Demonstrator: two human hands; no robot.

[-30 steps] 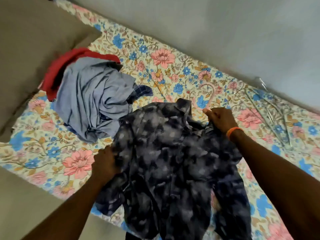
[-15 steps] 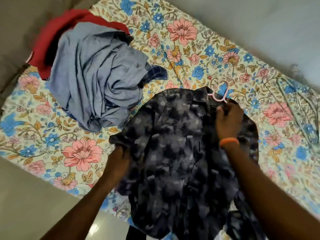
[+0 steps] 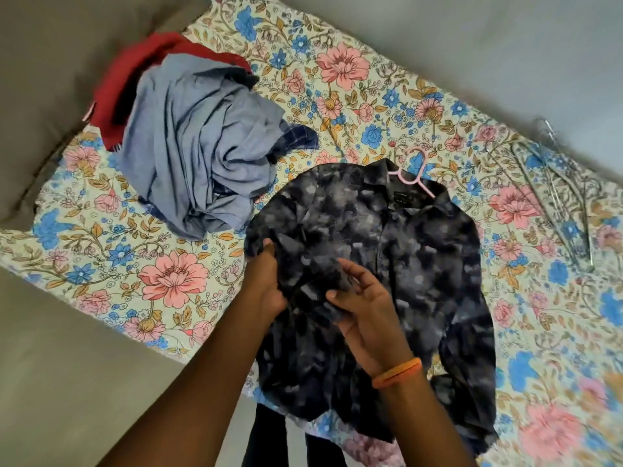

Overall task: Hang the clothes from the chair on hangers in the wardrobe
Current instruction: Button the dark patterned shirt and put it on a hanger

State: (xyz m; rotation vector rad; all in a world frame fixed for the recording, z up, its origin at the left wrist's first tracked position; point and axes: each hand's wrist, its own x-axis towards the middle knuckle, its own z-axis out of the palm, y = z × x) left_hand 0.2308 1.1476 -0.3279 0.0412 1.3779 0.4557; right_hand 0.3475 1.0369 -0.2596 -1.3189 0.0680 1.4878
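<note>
— Floral bedsheet (image 3: 175, 281) covers the whole surface, pink and blue blooms on cream, with a grey wall along the far side. What lies on it?

— Nearest, a dark mottled shirt (image 3: 421, 251) spread flat, collar pointing far. A pink hanger (image 3: 416, 173) sits in the neck, its hook sticking out beyond the collar.

— And the hands?

— Both on the shirt's left front. The left hand (image 3: 264, 281) pinches the fabric edge, thumb on top, fingers curled under the cloth. The right hand (image 3: 367, 308), an orange band (image 3: 397, 372) at its wrist, has its fingers bent and spread, thumb and fingertips closing on a fold beside the left hand.

— Anything else?

— Far left, a heap: a pale blue garment (image 3: 199, 153) on top of a red one (image 3: 131, 79), a dark checked cloth (image 3: 298, 138) peeking out at its right. Far right, near the wall, a bundle of metal wire hangers (image 3: 566, 203), well apart from the shirt.
</note>
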